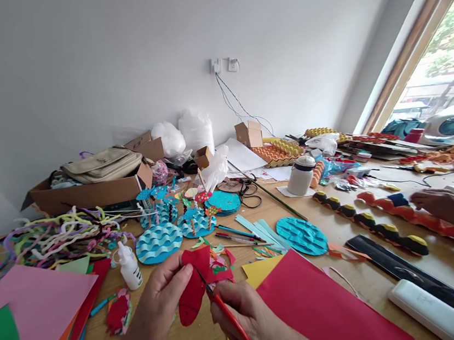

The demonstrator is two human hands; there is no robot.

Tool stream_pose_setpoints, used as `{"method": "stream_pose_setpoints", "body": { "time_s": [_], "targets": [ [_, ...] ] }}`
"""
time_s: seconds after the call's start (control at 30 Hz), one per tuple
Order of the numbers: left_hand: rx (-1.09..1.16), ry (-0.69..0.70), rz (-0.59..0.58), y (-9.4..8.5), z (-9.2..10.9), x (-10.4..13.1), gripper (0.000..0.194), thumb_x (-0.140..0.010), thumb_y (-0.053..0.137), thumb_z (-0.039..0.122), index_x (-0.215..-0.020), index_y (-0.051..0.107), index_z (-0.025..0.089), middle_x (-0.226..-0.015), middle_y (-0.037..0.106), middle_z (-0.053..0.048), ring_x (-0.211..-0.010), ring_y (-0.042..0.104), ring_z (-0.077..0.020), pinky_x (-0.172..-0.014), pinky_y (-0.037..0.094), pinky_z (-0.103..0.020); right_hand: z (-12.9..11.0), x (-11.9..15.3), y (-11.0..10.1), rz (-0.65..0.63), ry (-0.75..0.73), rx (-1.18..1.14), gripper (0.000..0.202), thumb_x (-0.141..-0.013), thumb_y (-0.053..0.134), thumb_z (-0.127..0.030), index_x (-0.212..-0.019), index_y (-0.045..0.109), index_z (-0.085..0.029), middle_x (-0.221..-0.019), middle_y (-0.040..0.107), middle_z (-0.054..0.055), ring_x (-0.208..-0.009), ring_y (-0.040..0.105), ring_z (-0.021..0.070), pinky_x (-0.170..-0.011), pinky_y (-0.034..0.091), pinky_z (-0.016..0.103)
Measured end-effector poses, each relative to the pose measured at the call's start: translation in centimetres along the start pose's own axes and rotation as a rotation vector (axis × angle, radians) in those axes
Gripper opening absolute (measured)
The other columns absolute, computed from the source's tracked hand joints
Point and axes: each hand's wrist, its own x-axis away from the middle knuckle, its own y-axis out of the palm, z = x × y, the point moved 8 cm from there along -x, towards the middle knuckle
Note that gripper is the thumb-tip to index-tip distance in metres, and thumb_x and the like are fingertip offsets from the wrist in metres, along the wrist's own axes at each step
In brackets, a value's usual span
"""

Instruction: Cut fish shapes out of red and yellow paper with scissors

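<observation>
Between thumb and fingers, my left hand [165, 290] pinches a piece of red paper [190, 302] with a rounded lower end. My right hand [247, 313] is closed around the red handles of a pair of scissors [236, 323]. Their dark blades point up and left, against the paper's right edge; how far they are apart is hard to make out. Small coloured paper scraps [221, 267] lie just behind the scissors. On the table to the left of my left hand is a small pile of red cut pieces [118, 314].
A white glue bottle [129, 266] stands at left, near stacked coloured sheets [48, 302]. Red paper [321, 302] lies right of my hands. Wavy blue discs [159, 243] and pens [239, 237] sit behind. Another person's hand [433, 200] is at a painted egg-carton strip [412, 214].
</observation>
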Motion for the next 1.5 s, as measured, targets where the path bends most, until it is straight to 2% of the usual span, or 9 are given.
{"method": "stream_pose_setpoints", "body": {
  "time_s": [0.23, 0.4, 0.5, 0.7, 0.83, 0.9, 1.0, 1.17, 1.5],
  "targets": [
    [-0.037, -0.012, 0.058, -0.8, 0.2, -0.1, 0.017, -0.071, 0.066, 0.038, -0.079, 0.066, 0.023, -0.064, 0.062, 0.003, -0.064, 0.054, -0.0151, -0.060, 0.043, -0.021, 0.1, 0.0, 0.0, -0.007, 0.016, 0.034, 0.028, -0.086, 0.044, -0.027, -0.060, 0.037, -0.018, -0.052, 0.028, -0.007, -0.044, 0.029, 0.0050, -0.042, 0.018, 0.021],
    [-0.049, -0.034, 0.051, -0.6, 0.9, 0.1, 0.022, -0.069, 0.066, 0.040, -0.062, 0.058, 0.021, -0.052, 0.052, 0.006, -0.049, 0.042, -0.0102, -0.048, 0.035, -0.018, 0.8, 0.0, 0.4, -0.050, 0.049, -0.025, 0.025, -0.084, 0.044, -0.024, -0.060, 0.038, -0.018, -0.051, 0.031, -0.007, -0.042, 0.033, 0.0041, -0.040, 0.022, 0.017],
    [0.012, -0.029, 0.069, -0.7, 0.7, 0.1, 0.017, -0.068, 0.068, 0.036, -0.064, 0.059, 0.021, -0.052, 0.053, 0.006, -0.049, 0.043, -0.0097, -0.048, 0.036, -0.018, 1.3, -0.2, 0.7, -0.055, 0.079, -0.099, 0.025, -0.083, 0.046, -0.025, -0.060, 0.040, -0.018, -0.049, 0.035, -0.007, -0.040, 0.036, 0.0046, -0.038, 0.028, 0.015],
    [0.279, -0.013, 0.140, -0.7, -0.7, 0.1, 0.013, -0.068, 0.071, 0.029, -0.071, 0.061, 0.022, -0.056, 0.060, 0.009, -0.050, 0.048, -0.0070, -0.052, 0.042, -0.015, 1.2, -0.6, 1.5, 0.006, 0.106, -0.304, 0.048, -0.074, 0.054, -0.062, -0.061, 0.042, -0.018, -0.044, 0.037, -0.009, -0.034, 0.035, 0.0037, -0.032, 0.030, 0.013],
    [0.323, -0.013, 0.164, -0.1, -1.0, 0.3, 0.013, -0.067, 0.072, 0.028, -0.068, 0.060, 0.022, -0.043, 0.051, 0.011, -0.038, 0.040, -0.0063, -0.037, 0.034, -0.015, 1.2, -0.5, 1.9, 0.017, 0.094, -0.356, 0.058, -0.069, 0.050, -0.074, -0.066, 0.045, -0.017, -0.041, 0.040, -0.008, -0.032, 0.036, 0.0042, -0.031, 0.029, 0.014],
    [0.319, -0.025, 0.171, 0.1, -1.2, 0.3, 0.012, -0.067, 0.072, 0.027, -0.070, 0.061, 0.022, -0.046, 0.053, 0.011, -0.039, 0.041, -0.0065, -0.037, 0.034, -0.016, 1.2, -0.4, 1.9, 0.027, 0.092, -0.374, 0.058, -0.069, 0.049, -0.074, -0.067, 0.046, -0.016, -0.039, 0.040, -0.008, -0.031, 0.035, 0.0042, -0.030, 0.027, 0.014],
    [0.307, -0.018, 0.178, 0.1, -1.4, 0.3, 0.013, -0.066, 0.073, 0.027, -0.071, 0.063, 0.021, -0.058, 0.062, 0.007, -0.050, 0.050, -0.0073, -0.049, 0.042, -0.016, 1.1, -0.4, 1.9, 0.031, 0.077, -0.412, 0.057, -0.069, 0.052, -0.074, -0.068, 0.046, -0.017, -0.038, 0.040, -0.008, -0.030, 0.034, 0.0039, -0.030, 0.025, 0.013],
    [0.185, 0.002, 0.160, -0.2, -1.3, 0.2, 0.015, -0.066, 0.071, 0.029, -0.064, 0.060, 0.020, -0.049, 0.053, 0.008, -0.045, 0.041, -0.0068, -0.044, 0.037, -0.016, 1.5, -0.7, 2.1, 0.015, 0.048, -0.503, 0.060, -0.064, 0.053, -0.076, -0.069, 0.048, -0.017, -0.036, 0.039, -0.009, -0.028, 0.033, 0.0042, -0.029, 0.024, 0.014],
    [0.077, -0.019, 0.156, -0.5, -1.9, -0.1, 0.011, -0.070, 0.064, 0.029, -0.067, 0.059, 0.020, -0.051, 0.049, 0.007, -0.047, 0.040, -0.0078, -0.045, 0.036, -0.016, 2.2, -0.5, 2.4, -0.020, 0.096, -0.487, 0.059, -0.067, 0.053, -0.074, -0.072, 0.050, -0.015, -0.037, 0.042, -0.008, -0.029, 0.036, 0.0046, -0.030, 0.024, 0.014]
  ]
}}
